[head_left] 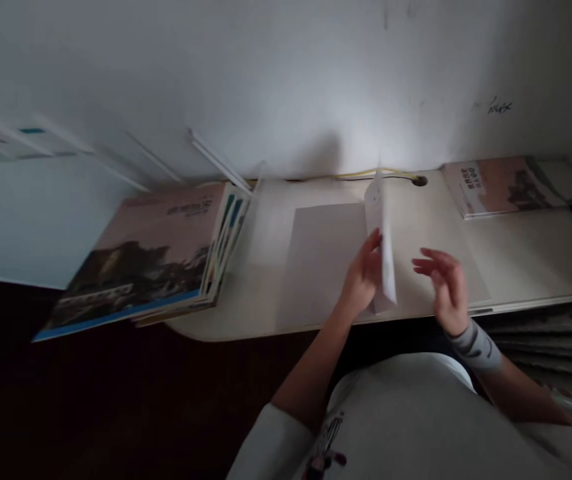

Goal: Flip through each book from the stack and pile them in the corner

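Note:
My left hand (363, 275) holds a folded white sheet of paper (382, 247) upright on its edge, over the cream desk (276, 287). My right hand (445, 287) hangs to the right of the paper, fingers apart, touching nothing. A grey band (476, 347) wraps that wrist. Just left of the folded paper, a flat pale grey sheet (323, 260) lies on the desktop, partly behind my left hand.
A tilted stack of magazines (149, 253) overhangs the desk's left end. Another magazine (501, 187) lies at the back right, near a cable (376, 175) entering a grommet hole (419, 181). A white wall rises behind.

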`<state>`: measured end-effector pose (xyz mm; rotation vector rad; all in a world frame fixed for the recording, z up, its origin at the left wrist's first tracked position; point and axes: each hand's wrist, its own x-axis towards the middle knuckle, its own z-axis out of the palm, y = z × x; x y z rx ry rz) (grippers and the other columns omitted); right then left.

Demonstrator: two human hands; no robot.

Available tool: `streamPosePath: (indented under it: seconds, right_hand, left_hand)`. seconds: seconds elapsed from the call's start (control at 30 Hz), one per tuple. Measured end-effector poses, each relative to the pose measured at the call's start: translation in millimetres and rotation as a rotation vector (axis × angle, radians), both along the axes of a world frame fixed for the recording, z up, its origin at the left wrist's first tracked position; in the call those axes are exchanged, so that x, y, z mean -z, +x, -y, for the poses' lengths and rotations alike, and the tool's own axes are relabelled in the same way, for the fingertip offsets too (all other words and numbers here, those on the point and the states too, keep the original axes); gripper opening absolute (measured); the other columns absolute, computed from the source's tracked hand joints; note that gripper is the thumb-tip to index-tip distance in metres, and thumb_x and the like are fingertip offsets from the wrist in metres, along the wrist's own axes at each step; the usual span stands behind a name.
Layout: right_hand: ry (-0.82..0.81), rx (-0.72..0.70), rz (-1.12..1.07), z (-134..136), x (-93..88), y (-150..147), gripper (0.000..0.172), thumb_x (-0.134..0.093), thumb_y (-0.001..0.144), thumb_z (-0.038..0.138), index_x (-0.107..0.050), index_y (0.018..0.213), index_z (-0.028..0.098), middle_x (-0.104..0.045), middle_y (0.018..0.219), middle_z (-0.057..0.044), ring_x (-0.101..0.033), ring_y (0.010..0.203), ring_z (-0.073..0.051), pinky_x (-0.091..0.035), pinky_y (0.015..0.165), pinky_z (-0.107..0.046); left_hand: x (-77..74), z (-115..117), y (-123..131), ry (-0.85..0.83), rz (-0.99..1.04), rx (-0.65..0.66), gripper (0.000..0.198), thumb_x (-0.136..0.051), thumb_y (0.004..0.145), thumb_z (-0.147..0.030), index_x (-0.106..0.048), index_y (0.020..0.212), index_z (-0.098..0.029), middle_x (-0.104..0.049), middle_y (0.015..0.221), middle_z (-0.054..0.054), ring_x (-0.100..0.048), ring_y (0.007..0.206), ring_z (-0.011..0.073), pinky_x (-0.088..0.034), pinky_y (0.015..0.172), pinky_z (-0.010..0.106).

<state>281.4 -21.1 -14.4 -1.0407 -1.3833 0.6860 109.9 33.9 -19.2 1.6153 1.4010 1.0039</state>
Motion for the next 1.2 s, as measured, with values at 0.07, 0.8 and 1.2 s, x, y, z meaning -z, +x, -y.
streamPosePath:
  seconds: [0.07,0.8,1.2]
  right_hand:
    - [-0.151,0.101,-0.114,-6.6,-0.6,30.0,0.038,-0.030,0.097,0.040,-0.040,0.132,0.030,-0.058,0.127,-0.010,-0.064,0.101,-0.020,-0.054,0.082,-0.040]
    - [-0.108,0.268,0.861,-17.9,44.8,68.5,0.048,-0.043,0.092,0.034,-0.044,0.133,0.009,-0.055,0.132,-0.023,-0.051,0.125,-0.030,-0.040,0.104,-0.049]
    - [-0.151,0.272,1.210,-5.3,56.6,61.7,0.053,-0.040,0.095,0.037,-0.047,0.134,0.003,-0.047,0.139,-0.024,-0.044,0.131,-0.032,-0.034,0.107,-0.048]
  left_hand:
    - [-6.0,-4.6,18.5,0.118,-0.150,0.157,0.048,-0.045,0.093,-0.038,-0.043,0.139,-0.021,-0.042,0.148,0.009,-0.034,0.139,0.0269,-0.027,0.115,0.048]
    - [7.9,42.2,58.4,0.624,-1.014,0.445,0.037,-0.037,0.094,-0.018,-0.058,0.125,-0.017,-0.045,0.145,0.010,-0.034,0.138,0.0329,-0.032,0.108,0.060]
    - [24.1,52.2,61.7,0.488,-1.066,0.371,0.040,-0.040,0.093,-0.014,-0.055,0.130,-0.016,-0.049,0.141,0.012,-0.046,0.129,0.0351,-0.035,0.105,0.059]
